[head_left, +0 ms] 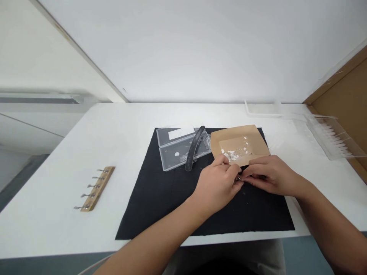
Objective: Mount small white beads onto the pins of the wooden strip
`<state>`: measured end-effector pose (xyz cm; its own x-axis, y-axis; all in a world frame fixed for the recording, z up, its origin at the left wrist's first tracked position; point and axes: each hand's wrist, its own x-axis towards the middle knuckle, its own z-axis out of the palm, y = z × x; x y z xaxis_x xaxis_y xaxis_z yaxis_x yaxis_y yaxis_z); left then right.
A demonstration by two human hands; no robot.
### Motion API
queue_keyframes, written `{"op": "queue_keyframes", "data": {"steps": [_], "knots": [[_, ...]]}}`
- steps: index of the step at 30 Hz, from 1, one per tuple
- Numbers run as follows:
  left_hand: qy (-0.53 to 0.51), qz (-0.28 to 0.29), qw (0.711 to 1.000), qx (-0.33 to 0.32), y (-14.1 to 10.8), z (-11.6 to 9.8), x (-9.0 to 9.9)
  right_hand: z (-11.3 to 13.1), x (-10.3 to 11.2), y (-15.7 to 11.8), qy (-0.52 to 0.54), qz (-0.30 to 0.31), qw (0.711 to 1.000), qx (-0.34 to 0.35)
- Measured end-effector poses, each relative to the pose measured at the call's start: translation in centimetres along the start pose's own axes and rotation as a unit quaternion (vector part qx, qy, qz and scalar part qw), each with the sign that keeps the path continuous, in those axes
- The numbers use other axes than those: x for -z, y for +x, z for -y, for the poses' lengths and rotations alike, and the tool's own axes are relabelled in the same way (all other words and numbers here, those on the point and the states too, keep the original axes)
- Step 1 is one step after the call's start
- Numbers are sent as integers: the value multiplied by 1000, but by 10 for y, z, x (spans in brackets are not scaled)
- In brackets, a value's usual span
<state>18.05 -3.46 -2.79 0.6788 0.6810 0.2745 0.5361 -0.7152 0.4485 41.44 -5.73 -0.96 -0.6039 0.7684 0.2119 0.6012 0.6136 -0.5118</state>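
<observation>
My left hand (219, 181) is closed over the black mat (160, 204), its thumb and fingers pinched together at a small shiny metal piece (239, 178). Facing it, my right hand (266, 175) pinches at the same spot, the fingertips of both hands nearly touching. The fingers hide most of the metal piece, so its kind cannot be made out. Just behind the hands is a brown paper tray (237, 133) with many small white flakes (233, 154) in it. My left fingers overlap the tray's front edge.
Left of the tray lies an open clear plastic case (168, 160) with small bits inside. A curved black bar (195, 149) rests across it. At left stands a wooden strip (100, 189) with several metal prongs. Clear plastic trays (329, 139) stand at right beside a cardboard panel (344, 95).
</observation>
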Motion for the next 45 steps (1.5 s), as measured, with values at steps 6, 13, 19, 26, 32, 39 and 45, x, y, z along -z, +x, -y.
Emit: {"op": "queue_keyframes", "data": {"steps": [6,13,19,26,32,39,45], "knots": [[-5,7,1000,12,0,-1,-1,-4,-1,0,10,3,1000,0],[14,11,1000,21,0,-2,-2,-4,-2,2,0,-2,1000,5],[10,20,999,32,0,-3,-2,-6,-3,1,3,3,1000,2],[7,29,999,40,1,-5,1,-8,-4,0,-14,3,1000,4],[6,26,999,43,0,-5,0,-7,-4,-1,-20,-3,1000,-2],[6,19,999,41,1,-5,-1,-6,-3,0,-34,4,999,-2],[-6,14,999,45,0,-5,-1,-6,-3,-1,-41,4,999,10]]}}
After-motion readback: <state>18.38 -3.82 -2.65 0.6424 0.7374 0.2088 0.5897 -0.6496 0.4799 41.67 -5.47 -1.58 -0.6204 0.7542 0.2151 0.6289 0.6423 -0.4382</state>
